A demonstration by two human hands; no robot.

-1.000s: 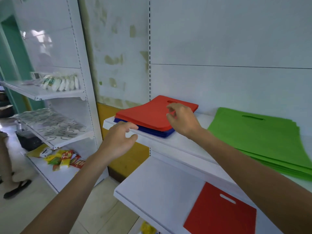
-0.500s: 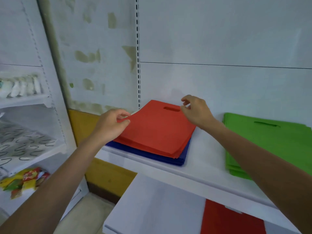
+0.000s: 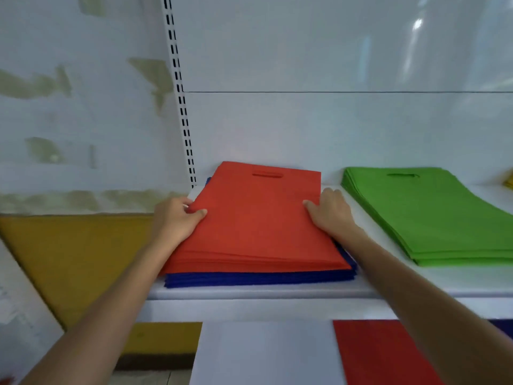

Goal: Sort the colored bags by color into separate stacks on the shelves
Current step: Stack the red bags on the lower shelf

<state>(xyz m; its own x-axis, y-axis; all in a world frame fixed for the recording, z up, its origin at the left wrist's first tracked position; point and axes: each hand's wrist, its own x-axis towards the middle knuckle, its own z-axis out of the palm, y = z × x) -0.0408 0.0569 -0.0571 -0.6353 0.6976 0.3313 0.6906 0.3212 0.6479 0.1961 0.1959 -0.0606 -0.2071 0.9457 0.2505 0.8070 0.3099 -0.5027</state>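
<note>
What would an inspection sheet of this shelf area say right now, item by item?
Surface: white upper shelf, with a white lower shelf beneath it.
Job's things: red bags stacked on blue bags; green bags stacked apart to the right; lone red bag on the lower shelf.
Clutter: yellow thing at the right edge, cut off.
Hands: left hand grips the red bags' left edge; right hand grips their right edge.
Cables: nothing seen.
Surroundings: white back panel, slotted upright, patchy wall with a yellow band.
</note>
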